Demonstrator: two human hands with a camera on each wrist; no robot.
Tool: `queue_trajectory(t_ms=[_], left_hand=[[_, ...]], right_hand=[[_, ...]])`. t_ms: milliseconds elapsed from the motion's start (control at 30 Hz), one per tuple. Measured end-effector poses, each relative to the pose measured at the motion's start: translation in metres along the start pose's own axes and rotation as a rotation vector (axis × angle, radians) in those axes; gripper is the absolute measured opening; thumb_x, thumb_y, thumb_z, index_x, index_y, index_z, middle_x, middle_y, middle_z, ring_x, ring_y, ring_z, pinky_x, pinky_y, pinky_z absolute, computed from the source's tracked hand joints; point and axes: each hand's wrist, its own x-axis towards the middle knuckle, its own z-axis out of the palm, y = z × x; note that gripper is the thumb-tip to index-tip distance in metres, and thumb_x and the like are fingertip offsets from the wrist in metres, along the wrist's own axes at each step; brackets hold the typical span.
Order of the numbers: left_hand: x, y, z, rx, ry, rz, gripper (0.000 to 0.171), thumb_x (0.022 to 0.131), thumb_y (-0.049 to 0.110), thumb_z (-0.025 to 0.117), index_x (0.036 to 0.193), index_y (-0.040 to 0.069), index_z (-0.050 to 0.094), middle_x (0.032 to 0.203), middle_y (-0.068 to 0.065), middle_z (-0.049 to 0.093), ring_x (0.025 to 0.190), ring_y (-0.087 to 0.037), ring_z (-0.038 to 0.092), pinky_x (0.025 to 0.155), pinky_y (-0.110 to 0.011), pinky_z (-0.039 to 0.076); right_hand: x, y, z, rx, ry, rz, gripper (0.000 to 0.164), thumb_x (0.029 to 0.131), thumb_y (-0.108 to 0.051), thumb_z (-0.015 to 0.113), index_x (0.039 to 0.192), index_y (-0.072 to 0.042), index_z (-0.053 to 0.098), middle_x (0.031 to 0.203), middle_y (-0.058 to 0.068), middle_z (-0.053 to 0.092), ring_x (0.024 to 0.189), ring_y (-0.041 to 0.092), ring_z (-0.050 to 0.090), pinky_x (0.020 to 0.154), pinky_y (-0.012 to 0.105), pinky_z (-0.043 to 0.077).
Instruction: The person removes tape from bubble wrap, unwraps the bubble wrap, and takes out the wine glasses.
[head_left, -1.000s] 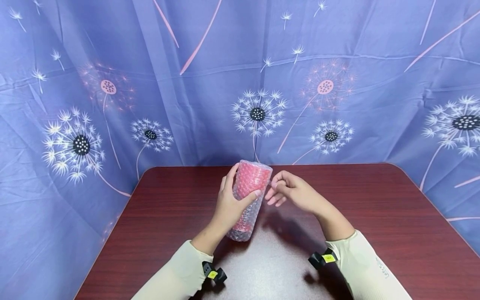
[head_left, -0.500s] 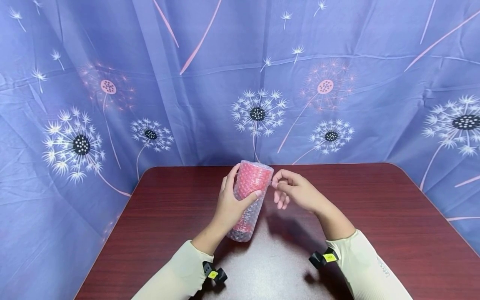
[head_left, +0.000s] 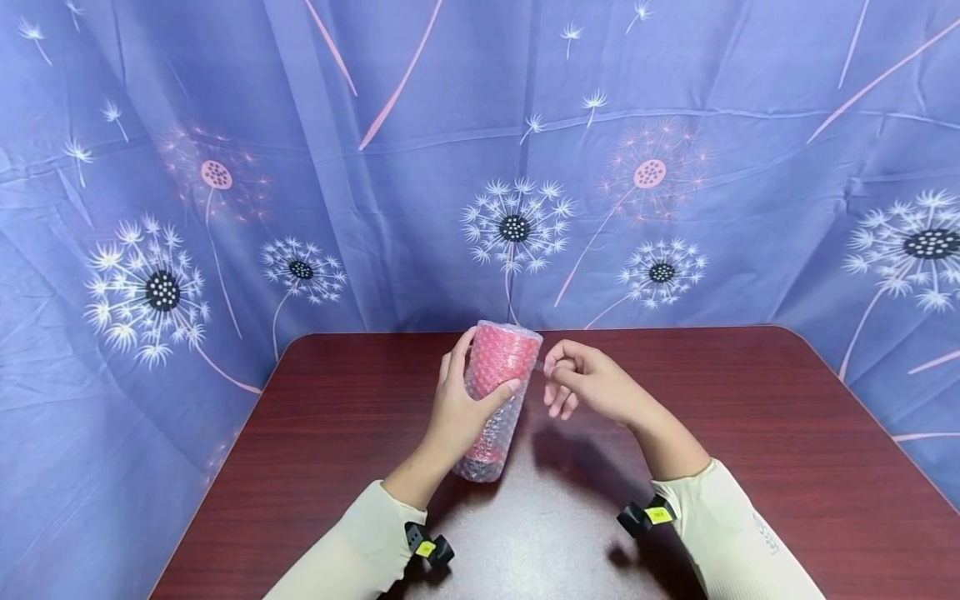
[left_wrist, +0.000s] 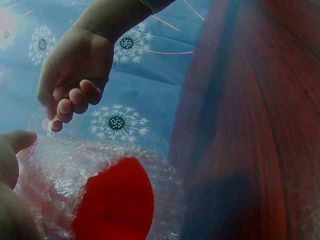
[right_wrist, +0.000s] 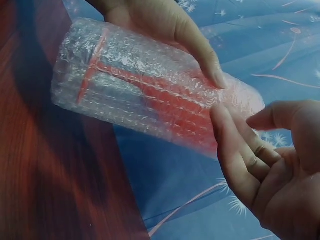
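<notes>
Bubble wrap (head_left: 501, 421) covers a red cylindrical item (head_left: 501, 354), which leans over the middle of the reddish-brown desk (head_left: 750, 417), its upper end tipped rightward; whether the lower end touches the desk, I cannot tell. The left hand (head_left: 461, 408) grips the wrapped item round its upper half, thumb across the near side. Just beside the upper end, the right hand (head_left: 588, 383) pinches a small clear strip (left_wrist: 49, 129) at the wrap between thumb and forefinger, the remaining fingers bent. Behind the desk hangs a blue-violet curtain (head_left: 420, 208) printed with dandelions.
</notes>
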Motion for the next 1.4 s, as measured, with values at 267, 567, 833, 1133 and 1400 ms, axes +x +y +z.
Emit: queue_trajectory(t_ms=[267,567,833,1133,1400], left_hand=[[-0.0007,0.0009,0.0006,-0.019,-0.031,-0.006,0.093,0.08,0.044,0.085,0.154,0.047,0.028,0.146,-0.004,0.043,0.126,-0.026,0.053,0.102,-0.051,0.049],[-0.001,0.0004,-0.0001,0.014,-0.088,-0.015,0.096,0.083,0.04,0.081,0.154,0.055,0.02,0.147,-0.006,0.044,0.125,-0.028,0.055,0.102,-0.051,0.049],[-0.0008,0.0014,0.0,0.014,-0.071,0.007,0.094,0.083,0.038,0.081,0.155,0.052,0.022,0.147,-0.009,0.047,0.124,-0.029,0.055,0.102,-0.052,0.049],[-0.0009,0.0014,0.0001,0.011,-0.034,0.017,0.094,0.082,0.041,0.082,0.155,0.051,0.025,0.147,-0.008,0.046,0.125,-0.028,0.055,0.103,-0.051,0.049],[-0.0003,0.0001,0.0003,0.009,-0.018,0.038,0.092,0.082,0.039,0.083,0.156,0.047,0.027,0.146,-0.008,0.047,0.125,-0.028,0.055,0.104,-0.05,0.047]], right_hand=[[0.0025,0.0025,0.0018,-0.025,0.014,-0.012,0.026,0.104,-0.015,0.056,0.106,0.009,0.049,0.075,0.02,0.069,0.062,0.031,0.072,0.06,0.048,0.061],[0.0033,0.002,0.0026,-0.051,-0.014,0.024,0.022,0.106,-0.009,0.045,0.112,0.012,0.049,0.094,0.034,0.069,0.081,0.039,0.075,0.07,0.046,0.063],[0.0015,-0.001,0.0032,-0.044,-0.002,0.034,0.024,0.107,-0.01,0.042,0.118,0.011,0.048,0.101,0.04,0.065,0.082,0.038,0.074,0.071,0.042,0.063],[-0.0001,0.0,0.0026,-0.028,-0.012,0.008,0.023,0.108,-0.009,0.041,0.119,0.011,0.043,0.106,0.037,0.067,0.087,0.04,0.074,0.071,0.039,0.062],[0.0003,0.0011,0.0016,-0.021,-0.024,0.005,0.025,0.108,-0.009,0.041,0.119,0.013,0.043,0.11,0.042,0.064,0.086,0.032,0.076,0.075,0.039,0.062]])
